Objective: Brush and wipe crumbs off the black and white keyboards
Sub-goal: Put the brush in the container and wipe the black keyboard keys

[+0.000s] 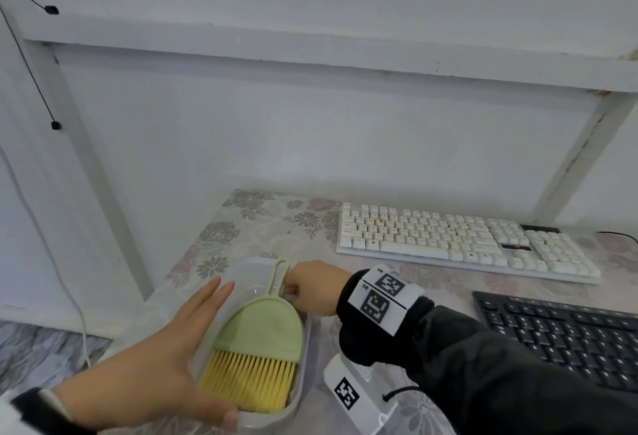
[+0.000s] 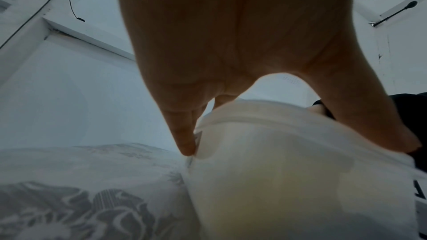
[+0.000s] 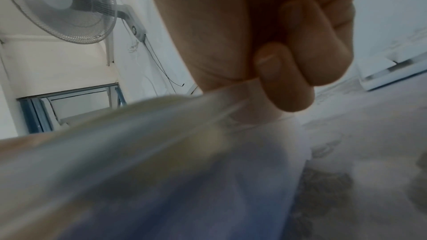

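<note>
1. Judging by the crumbs dotted over the white keyboard (image 1: 462,241), we have cleaned nothing yet; the black keyboard (image 1: 566,334) lies nearer us at the right, and we cannot tell if it carries crumbs.
2. We find the brush (image 1: 257,341) lying in the clear tub (image 1: 303,358) at the table's left end.
3. Our left hand (image 1: 155,365) rests flat and open against the tub's side, steadying it.
4. Our right hand (image 1: 316,288) pinches the tub's far rim beside the brush handle.
5. We still have to lift the brush out, sweep both keyboards and wipe them.
</note>
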